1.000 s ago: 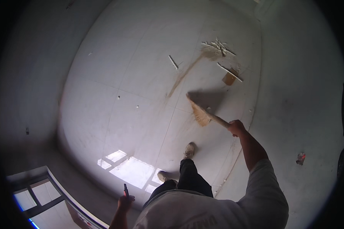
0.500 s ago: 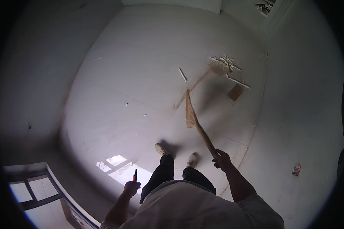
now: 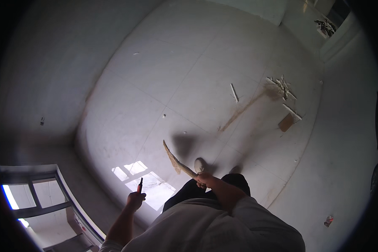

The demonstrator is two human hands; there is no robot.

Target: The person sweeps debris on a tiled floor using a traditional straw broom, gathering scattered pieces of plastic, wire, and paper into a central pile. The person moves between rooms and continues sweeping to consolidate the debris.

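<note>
In my right hand is what looks like a short straw broom, the fingers wrapped round its pale handle. Its brown, flared head is tilted out to the left, above the floor and in front of my shoe. My left hand is closed round a slim red-and-black tool that points up and away from me. The tool is too small to tell its exact kind. Both hands are apart, in front of my body.
A heap of white strips and debris lies at the right beside brown dust. Near it are a loose white strip and a brown flat piece. A window is at lower left; walls flank the floor.
My right hand has swung left and closer to my body with the broom. The view has turned, so the debris heap sits farther right. The left hand still holds its tool.
</note>
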